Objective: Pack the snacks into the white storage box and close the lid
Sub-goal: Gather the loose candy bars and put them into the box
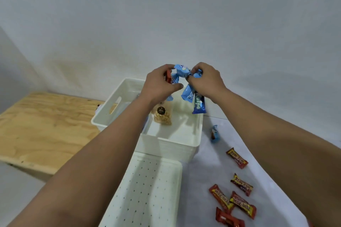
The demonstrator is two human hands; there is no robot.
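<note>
Both hands, left [160,84] and right [204,79], grip blue snack packets [181,70] above the white storage box [171,140]. Its lid [147,190] lies at six o'clock of it; candy bars [237,157] lie on the worktop [203,171].

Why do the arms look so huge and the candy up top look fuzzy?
Head view: the wide lens stretches whatever is near the edges; the blue packets held in the left hand and right hand look soft; lighting is even, shadows faint.

lid [147,190] before box [177,142], bars [238,199] right of lid
</note>
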